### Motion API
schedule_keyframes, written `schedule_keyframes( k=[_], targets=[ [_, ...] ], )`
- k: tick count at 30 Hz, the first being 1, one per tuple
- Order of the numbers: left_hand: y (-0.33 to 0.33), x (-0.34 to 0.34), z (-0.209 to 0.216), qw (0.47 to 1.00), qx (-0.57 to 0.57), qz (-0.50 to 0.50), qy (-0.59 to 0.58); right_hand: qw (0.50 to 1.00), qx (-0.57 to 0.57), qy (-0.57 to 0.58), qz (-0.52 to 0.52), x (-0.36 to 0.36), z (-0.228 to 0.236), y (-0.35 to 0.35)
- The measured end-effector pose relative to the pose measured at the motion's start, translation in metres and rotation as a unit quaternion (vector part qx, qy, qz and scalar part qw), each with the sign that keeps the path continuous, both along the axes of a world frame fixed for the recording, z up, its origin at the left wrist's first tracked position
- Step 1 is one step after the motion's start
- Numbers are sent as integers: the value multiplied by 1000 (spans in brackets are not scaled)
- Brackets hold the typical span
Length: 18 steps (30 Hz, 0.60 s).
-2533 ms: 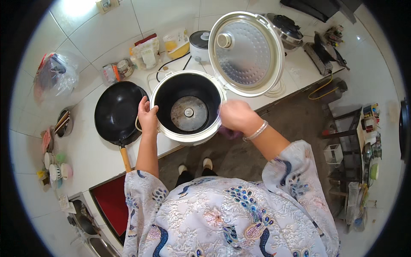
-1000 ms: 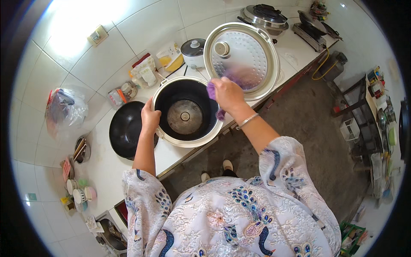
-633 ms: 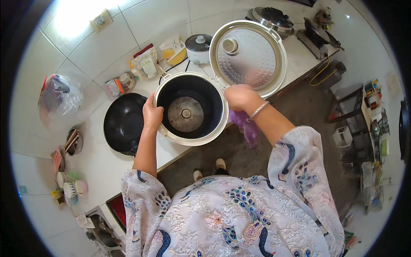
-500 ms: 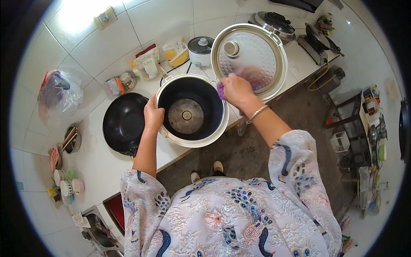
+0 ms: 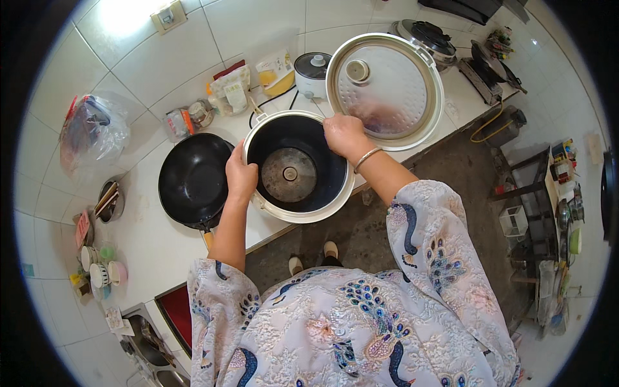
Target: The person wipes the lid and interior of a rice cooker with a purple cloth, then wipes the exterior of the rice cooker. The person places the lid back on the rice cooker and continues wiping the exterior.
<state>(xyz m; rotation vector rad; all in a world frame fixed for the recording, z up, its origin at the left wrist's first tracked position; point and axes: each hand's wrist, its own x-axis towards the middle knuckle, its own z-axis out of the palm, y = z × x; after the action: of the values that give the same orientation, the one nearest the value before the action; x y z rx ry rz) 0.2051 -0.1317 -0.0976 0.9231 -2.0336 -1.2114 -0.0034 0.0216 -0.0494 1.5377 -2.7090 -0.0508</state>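
Note:
A large rice cooker (image 5: 348,184) with a white rim stands tilted toward me at the counter's front edge. Its dark inside holds no inner pot, and the round heating plate (image 5: 289,173) shows at the bottom. The lid (image 5: 412,90) hangs open to the right, its dimpled metal inner side facing me. My left hand (image 5: 242,175) grips the left rim, thumb on top, its other fingers mostly hidden. On the right rim, by the lid, my closed right hand (image 5: 346,137) presses down; the purple cloth seen in it earlier is hidden beneath it now.
A black wok (image 5: 193,180) sits left of the cooker. Behind stand a small white pot (image 5: 312,82) and food bags (image 5: 276,72). A gas stove (image 5: 480,80) is at the far right; a sink (image 5: 145,338) lies lower left. Shelves (image 5: 554,213) line the right.
My right hand has moved left from beside the lid onto the cooker's right rim, and the purple cloth has gone out of sight. My left hand keeps its hold.

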Motion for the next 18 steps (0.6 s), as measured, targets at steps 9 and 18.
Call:
schedule_keyframes(
  k=[9, 18],
  targets=[
    [-10, 5, -19, 1000, -21, 11, -4, 988, -96, -111, -40, -9, -11, -1],
    [4, 5, -2, 999, -28, 17, -6, 982, 12, -174, -79, 2, 11, -19]
  ],
)
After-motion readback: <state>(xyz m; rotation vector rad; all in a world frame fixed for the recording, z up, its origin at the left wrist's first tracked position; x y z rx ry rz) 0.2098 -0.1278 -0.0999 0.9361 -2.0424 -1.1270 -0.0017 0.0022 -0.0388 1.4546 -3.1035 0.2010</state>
